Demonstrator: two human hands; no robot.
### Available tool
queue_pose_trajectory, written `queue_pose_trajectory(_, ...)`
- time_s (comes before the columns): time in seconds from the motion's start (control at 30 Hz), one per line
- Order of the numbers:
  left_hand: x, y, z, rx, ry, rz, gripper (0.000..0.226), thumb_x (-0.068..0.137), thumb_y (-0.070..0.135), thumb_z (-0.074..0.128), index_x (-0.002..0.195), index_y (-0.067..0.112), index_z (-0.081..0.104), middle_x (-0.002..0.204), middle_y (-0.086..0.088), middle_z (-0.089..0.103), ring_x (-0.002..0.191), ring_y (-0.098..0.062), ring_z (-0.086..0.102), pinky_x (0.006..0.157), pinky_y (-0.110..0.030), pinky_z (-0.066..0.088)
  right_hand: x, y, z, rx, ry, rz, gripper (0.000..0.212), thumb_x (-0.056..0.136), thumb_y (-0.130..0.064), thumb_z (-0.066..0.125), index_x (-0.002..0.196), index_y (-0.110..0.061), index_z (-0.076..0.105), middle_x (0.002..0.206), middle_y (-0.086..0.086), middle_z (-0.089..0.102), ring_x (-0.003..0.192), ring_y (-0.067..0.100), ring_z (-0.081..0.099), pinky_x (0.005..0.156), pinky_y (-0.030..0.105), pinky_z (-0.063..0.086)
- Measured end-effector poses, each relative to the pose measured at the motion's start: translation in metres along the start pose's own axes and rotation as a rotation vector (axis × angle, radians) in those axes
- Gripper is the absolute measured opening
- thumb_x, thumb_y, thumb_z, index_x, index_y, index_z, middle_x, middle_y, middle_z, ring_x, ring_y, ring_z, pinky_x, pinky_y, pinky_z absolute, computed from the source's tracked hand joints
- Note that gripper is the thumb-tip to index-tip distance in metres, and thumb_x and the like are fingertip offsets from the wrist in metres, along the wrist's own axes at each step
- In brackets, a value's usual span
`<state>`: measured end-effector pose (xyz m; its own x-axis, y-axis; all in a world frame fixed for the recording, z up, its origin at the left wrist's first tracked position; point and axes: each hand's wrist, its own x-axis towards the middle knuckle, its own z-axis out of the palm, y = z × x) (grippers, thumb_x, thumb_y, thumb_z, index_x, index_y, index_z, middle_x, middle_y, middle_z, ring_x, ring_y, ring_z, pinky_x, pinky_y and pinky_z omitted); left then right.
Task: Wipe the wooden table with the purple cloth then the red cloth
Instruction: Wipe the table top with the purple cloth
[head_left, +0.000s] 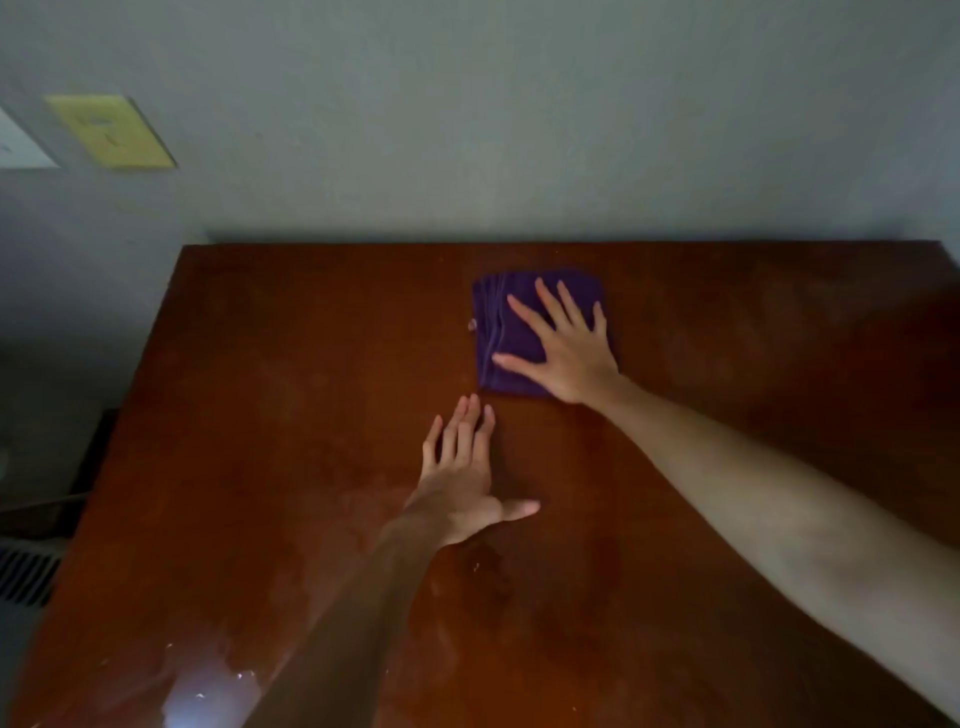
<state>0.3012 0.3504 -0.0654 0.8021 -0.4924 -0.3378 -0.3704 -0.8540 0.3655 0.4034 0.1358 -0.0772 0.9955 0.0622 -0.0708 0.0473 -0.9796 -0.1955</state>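
On glossy wooden table (260, 467); folded purple cloth (511, 332).

grey wall (519, 130), yellow plate (110, 131) on the wall's left part, white plate (21, 148) just left of it, slatted vent (26, 574) low below the wall's left end

**Flat hand on the purple cloth**

The right hand (566, 353) lies flat with fingers spread on the folded purple cloth (511, 332), which sits on the wooden table (291, 415) toward its far edge. The left hand (462, 483) rests palm-down on the bare wood just nearer than the cloth, fingers straight and together, thumb out to the side. A grey wall (519, 130) rises behind the table; a yellow plate (111, 131) is fixed to it at upper left.
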Motion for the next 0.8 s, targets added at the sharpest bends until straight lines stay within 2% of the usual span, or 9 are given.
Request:
queue_pose_trajectory(0.07,-0.001,0.001,0.005,0.027,0.061,0.000,0.121,0.074,0.091,0.027,0.155,0.012,-0.013,0.163,-0.004,-0.022,0.146,-0.015,-0.032,0.121,-0.046,-0.015,0.049,0.002,-0.005,0.008,0.000,0.015,0.104,0.072,-0.100,0.025,0.163,-0.050,0.016,0.177,-0.003,0.006,0.163,0.024,0.001,0.125,0.069,0.007)
queue_pose_trajectory(0.1,-0.001,0.000,0.008,0.055,0.079,0.006,0.121,0.073,0.092,0.024,0.155,0.012,-0.014,0.163,-0.005,-0.021,0.146,-0.016,-0.031,0.121,-0.047,-0.014,0.067,0.003,-0.007,0.013,0.006,0.018,0.105,0.072,-0.100,0.026,0.163,-0.049,0.017,0.177,-0.003,0.007,0.162,0.024,0.002,0.125,0.068,0.006)
queue_pose_trajectory(0.3,-0.003,-0.001,0.012,0.081,0.116,0.031,0.121,0.076,0.089,0.032,0.154,0.011,-0.017,0.163,-0.007,-0.022,0.147,-0.018,-0.029,0.121,-0.049,-0.011,0.108,0.009,-0.014,-0.008,0.017,-0.057,0.106,0.072,-0.097,0.018,0.165,-0.044,0.018,0.175,0.000,0.016,0.161,0.028,0.010,0.123,0.070,0.008)
queue_pose_trajectory(0.57,-0.004,0.001,0.014,0.052,0.227,0.024,0.112,0.080,0.087,0.028,0.157,0.011,-0.002,0.166,-0.006,-0.006,0.151,-0.015,-0.017,0.123,-0.045,-0.006,0.073,0.026,-0.015,-0.056,0.022,-0.104,0.102,0.077,-0.095,0.020,0.165,-0.044,0.017,0.176,-0.001,0.011,0.162,0.026,0.008,0.123,0.071,0.011)
queue_pose_trajectory(0.7,-0.004,0.003,0.017,0.054,0.263,0.009,0.109,0.080,0.087,0.029,0.158,0.013,0.006,0.166,-0.006,0.002,0.152,-0.014,-0.009,0.124,-0.042,-0.004,0.028,0.053,-0.015,-0.073,0.008,-0.140,0.107,0.074,-0.102,0.009,0.165,-0.046,0.014,0.176,-0.003,0.008,0.162,0.024,0.004,0.123,0.071,0.011)
queue_pose_trajectory(0.8,-0.003,0.004,0.017,0.028,0.266,-0.014,0.112,0.076,0.089,0.032,0.158,0.017,0.008,0.166,-0.004,0.003,0.152,-0.012,-0.008,0.122,-0.038,-0.008,-0.026,0.088,-0.018,-0.084,-0.016,-0.157,0.098,0.082,-0.097,0.021,0.165,-0.046,0.011,0.177,-0.003,0.005,0.163,0.024,0.001,0.124,0.071,0.010)
